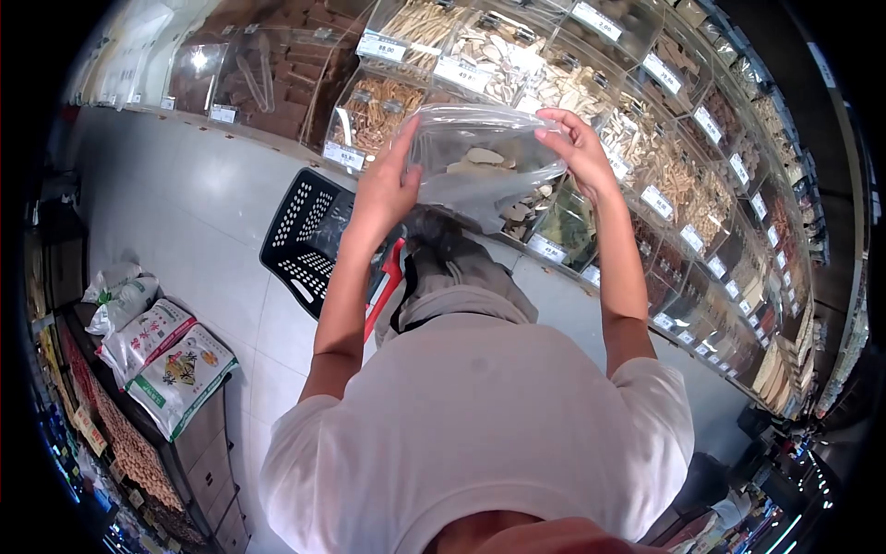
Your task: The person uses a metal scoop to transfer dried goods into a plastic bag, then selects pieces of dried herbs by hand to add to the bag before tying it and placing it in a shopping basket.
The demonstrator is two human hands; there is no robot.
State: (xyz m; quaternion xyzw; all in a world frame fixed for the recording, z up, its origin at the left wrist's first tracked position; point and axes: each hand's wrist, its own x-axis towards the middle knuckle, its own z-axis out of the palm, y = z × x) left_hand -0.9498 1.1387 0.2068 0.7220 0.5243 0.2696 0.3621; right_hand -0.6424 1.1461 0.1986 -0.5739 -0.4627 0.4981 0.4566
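Note:
A clear plastic bag [443, 180] is stretched between my two hands, above the front of the bins. My left hand [388, 189] grips its left side, fingers along the edge and thumb bent inward. At the upper right corner my right hand [580, 152] pinches the film between thumb and fingers. Pale flat slices [484, 159] show through the clear film; whether they lie in the bag or behind it I cannot tell. Right behind the bag are bins of dried goods, among them thin brown sticks [374, 109] and white slices [489, 65].
A black shopping basket [300, 235] with a red handle [386, 282] stands on the floor left of my legs. Clear bins with price tags [461, 74] curve across the front and right. Printed sacks [180, 365] lie beside a nut display [129, 448] at the left.

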